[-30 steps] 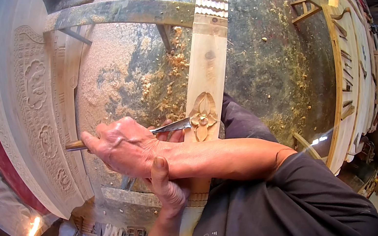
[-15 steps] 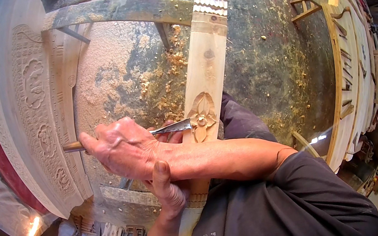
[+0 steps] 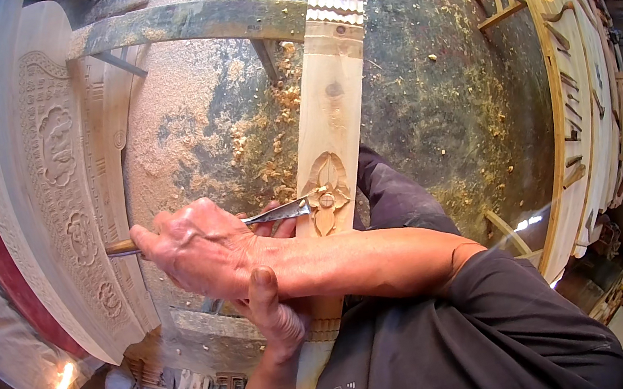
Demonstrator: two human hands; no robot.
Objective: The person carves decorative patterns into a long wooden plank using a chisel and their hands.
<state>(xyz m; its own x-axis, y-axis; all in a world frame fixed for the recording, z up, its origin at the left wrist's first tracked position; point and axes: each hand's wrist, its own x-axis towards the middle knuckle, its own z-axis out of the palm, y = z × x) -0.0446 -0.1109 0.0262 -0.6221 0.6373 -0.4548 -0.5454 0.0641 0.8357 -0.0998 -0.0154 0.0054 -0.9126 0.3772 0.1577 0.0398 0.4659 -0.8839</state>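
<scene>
My right hand (image 3: 197,241) is closed round the wooden handle of a chisel (image 3: 282,211), whose flat metal blade points right. Its edge meets a carved flower (image 3: 327,200) in relief on a long pale wooden board (image 3: 327,110). Reaching up from below, my left hand (image 3: 272,306) passes beneath my right forearm. Its thumb sticks up against the forearm, and its fingertips show on both sides of the blade, closed about it; the rest of those fingers is hidden. Wavy grooves cross the board near its far end.
A large carved pale wooden panel (image 3: 65,184) stands at the left. The board lies across a dusty bench frame (image 3: 194,21). Shavings (image 3: 271,144) and sawdust cover the floor. Several hand tools (image 3: 570,104) lie on a wooden stand (image 3: 562,179) at the right.
The board with its flower has shifted slightly left in view, along with the chisel tip. A small pale chip shows by the blade's edge. Both hands keep their hold.
</scene>
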